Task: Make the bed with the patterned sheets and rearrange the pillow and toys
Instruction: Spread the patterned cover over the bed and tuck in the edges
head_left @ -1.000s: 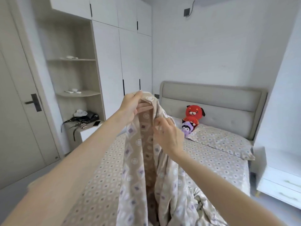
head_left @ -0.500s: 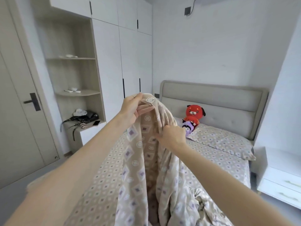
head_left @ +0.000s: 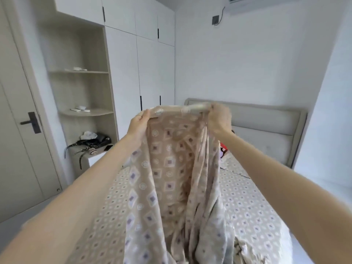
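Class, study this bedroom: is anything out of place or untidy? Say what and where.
The patterned sheet is not spread: the left hand and right hand hold its top edge up, and its lower end lies crumpled on the bed. At left, a black bag sprawls on a low cabinet, straps dangling off it.

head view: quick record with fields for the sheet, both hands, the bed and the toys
patterned sheet: held up, top edge pulled taut, the rest hanging in folds
left hand: grips the left end of the top edge
right hand: grips the right end of the top edge, blurred
bed: below the hanging sheet, covered in matching patterned fabric
toys: mostly hidden behind the sheet, only a red and purple sliver shows by the headboard
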Demonstrator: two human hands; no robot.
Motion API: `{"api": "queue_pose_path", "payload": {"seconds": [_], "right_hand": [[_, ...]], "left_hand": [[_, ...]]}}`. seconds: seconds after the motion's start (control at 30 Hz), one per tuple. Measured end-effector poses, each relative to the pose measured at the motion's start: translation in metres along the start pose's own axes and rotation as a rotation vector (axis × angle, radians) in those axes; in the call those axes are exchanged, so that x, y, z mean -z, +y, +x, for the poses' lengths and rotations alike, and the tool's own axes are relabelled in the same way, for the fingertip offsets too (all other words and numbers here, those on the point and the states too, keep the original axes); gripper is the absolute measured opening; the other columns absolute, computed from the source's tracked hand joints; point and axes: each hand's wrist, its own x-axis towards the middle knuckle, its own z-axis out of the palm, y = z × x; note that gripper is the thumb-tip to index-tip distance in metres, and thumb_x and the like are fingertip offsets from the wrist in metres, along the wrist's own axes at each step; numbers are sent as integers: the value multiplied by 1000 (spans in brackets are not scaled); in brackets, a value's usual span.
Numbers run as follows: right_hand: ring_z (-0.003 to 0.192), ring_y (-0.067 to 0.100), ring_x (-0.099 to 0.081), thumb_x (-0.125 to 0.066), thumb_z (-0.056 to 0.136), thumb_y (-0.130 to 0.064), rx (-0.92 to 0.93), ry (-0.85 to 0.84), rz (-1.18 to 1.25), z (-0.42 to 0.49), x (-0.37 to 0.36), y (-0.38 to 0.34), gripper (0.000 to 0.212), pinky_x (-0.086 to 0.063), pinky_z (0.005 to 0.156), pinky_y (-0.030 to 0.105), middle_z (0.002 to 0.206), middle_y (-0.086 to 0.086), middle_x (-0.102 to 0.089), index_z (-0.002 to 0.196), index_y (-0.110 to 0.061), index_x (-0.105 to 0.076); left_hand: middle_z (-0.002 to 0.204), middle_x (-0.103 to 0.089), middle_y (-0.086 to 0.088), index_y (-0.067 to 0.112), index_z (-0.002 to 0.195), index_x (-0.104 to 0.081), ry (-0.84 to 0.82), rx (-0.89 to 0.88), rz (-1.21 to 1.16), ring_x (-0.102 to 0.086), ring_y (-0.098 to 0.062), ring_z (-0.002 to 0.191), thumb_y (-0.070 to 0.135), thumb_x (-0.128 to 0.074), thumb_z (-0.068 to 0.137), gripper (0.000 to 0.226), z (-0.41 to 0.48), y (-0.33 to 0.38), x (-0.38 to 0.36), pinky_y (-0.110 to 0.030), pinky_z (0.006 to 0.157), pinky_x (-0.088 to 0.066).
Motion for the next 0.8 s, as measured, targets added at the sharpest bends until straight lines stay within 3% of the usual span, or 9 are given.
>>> {"api": "queue_pose_path", "payload": {"seconds": [0.1,0.2,0.27,0.3,0.37,0.47,0.57,0.67,0.8], "right_hand": [[64,14,-48,-39,84,-1,99,106,218,20,10,-22,28,-31,48,20,72,-1,-58,85,-12,-64],[73,26,-58,-43,96,-15,-64,-264,145,24,-4,-10,29,-43,58,25,77,12,-62,81,-3,-65],[52,18,-52,-46,99,-27,-108,-448,146,15,-17,0,42,-40,43,22,52,1,-55,62,-9,-56],[41,10,-44,-47,99,-28,-112,-487,189,9,-24,2,45,-33,36,17,39,-7,-45,56,-12,-49],[29,3,-34,-48,98,-26,-129,-516,310,3,-32,3,46,-25,32,11,32,-14,-34,54,-16,-42],[37,1,-46,-47,98,-25,-134,-539,414,0,-37,0,41,-35,36,11,45,-9,-47,59,-16,-50],[55,9,-60,-46,98,-25,-199,-612,504,-3,-41,-5,28,-47,44,17,61,-3,-59,78,-13,-61],[60,16,-64,-44,99,-21,-293,-695,623,-6,-46,-6,20,-55,55,27,66,1,-63,88,-13,-60],[55,19,-66,-43,100,-17,-379,-720,717,-8,-49,-7,21,-56,54,30,63,5,-64,85,-12,-57]], "left_hand": [[120,-66,-2,17,125,-59,24,-16,-16,-64,-11,98,38,-38,102,38,12,12,0,-21,83,-52],[124,-61,4,27,130,-54,60,-4,-33,-59,-11,109,43,-37,101,38,18,9,2,-31,92,-49],[131,-50,18,34,142,-38,10,-12,54,-52,-1,108,40,-39,101,41,10,-9,3,-21,86,-44],[133,-42,24,36,147,-24,-17,28,96,-48,1,111,39,-47,98,54,3,-22,1,-21,89,-42],[139,-36,15,33,151,-3,-51,98,214,-44,-6,120,30,-67,88,90,-13,-43,-4,-30,100,-43],[130,-50,-2,22,152,8,-139,100,327,-59,-9,103,2,-77,74,116,-28,-72,-8,-30,88,-51],[123,-52,-6,19,142,-13,-213,121,333,-57,-21,105,-2,-77,72,97,-42,-90,-11,-36,95,-46],[89,-46,3,16,104,-23,-169,43,387,-50,-12,73,3,-71,77,57,-54,-94,-19,-16,68,-45],[95,-65,6,21,98,-54,-338,10,376,-63,-8,87,2,-62,81,27,-65,-90,-26,-16,75,-45]]}}
